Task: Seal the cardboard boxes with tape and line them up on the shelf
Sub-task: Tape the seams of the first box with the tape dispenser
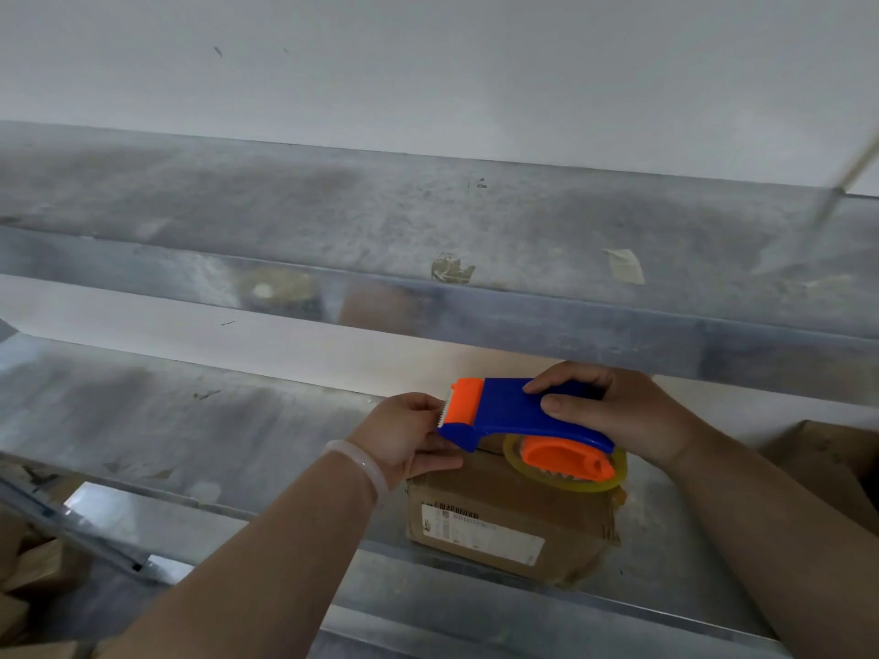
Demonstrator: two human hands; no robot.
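Plain, lightly marked white wall (428, 64)

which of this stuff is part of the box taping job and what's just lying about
For the job: tape dispenser, gripped by the right hand; left hand at its toothed end; cardboard box under it; lower shelf.
Lying about: tape scraps on the upper shelf; loose cardboard, lower left.
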